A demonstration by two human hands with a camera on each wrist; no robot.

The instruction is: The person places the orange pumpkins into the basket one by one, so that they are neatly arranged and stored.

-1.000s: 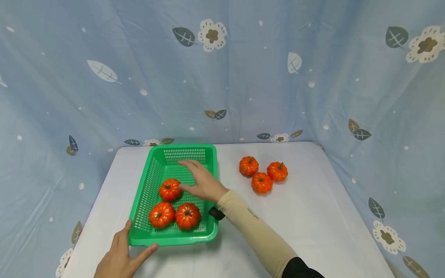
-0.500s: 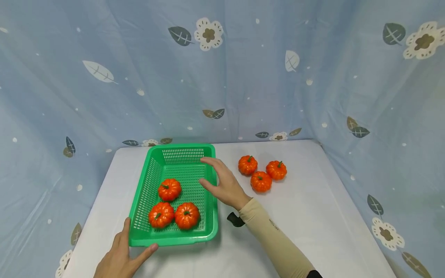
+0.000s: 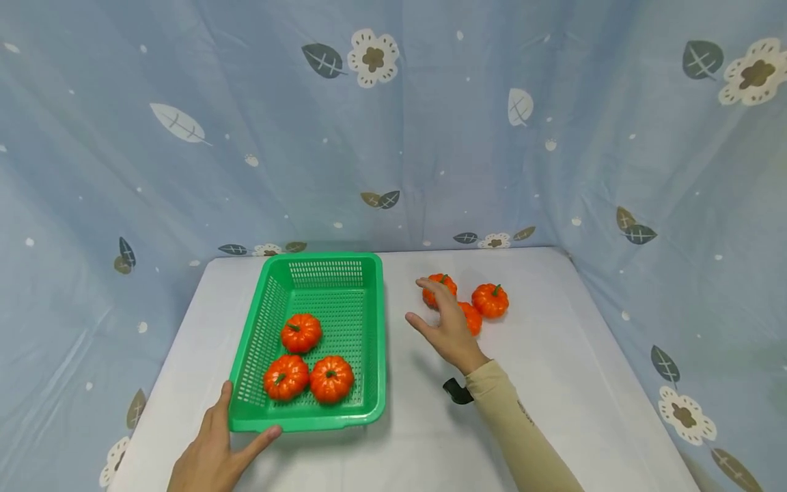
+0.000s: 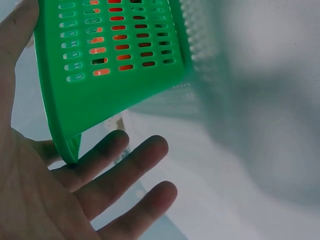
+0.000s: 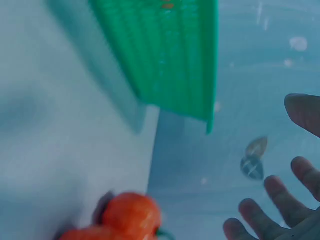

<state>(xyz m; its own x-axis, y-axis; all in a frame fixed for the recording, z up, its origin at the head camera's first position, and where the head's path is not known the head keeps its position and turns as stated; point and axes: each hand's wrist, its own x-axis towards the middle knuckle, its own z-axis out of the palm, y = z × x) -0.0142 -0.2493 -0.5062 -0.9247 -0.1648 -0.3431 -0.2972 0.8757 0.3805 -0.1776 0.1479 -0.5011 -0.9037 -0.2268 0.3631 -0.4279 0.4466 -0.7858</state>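
left hand (image 3: 209,447) stood at the near left corner of the green plastic basket (image 3: 380,335), fingers extended and spread, thumb apart; the left wrist view showed the basket's rim lying between the thumb and the other fingers, with the hand touching it but not curled round it. three orange mini pumpkins with green stems sat inside the basket: the far one (image 3: 301,333) toward the left wall, the near left one (image 3: 286,377) and the near right one (image 3: 332,379) side by side close to the near wall. right hand (image 3: 453,336) was wide, thumb well clear of the fingers, and held nothing; it was just to the right of the basket, over the white table (image 3: 590,369). three more orange mini pumpkins formed a close cluster there: the back left one (image 3: 447,282) and the front one (image 3: 472,320) (both partly hidden behind the right hand in the head view), plus the right one (image 3: 490,301), in full sight. contact between the right hand and the cluster could not be told. a beige sleeve (image 3: 522,437) covered the right forearm. behind the table hung a pale blue curtain (image 3: 393,137) printed with leaves and flowers.
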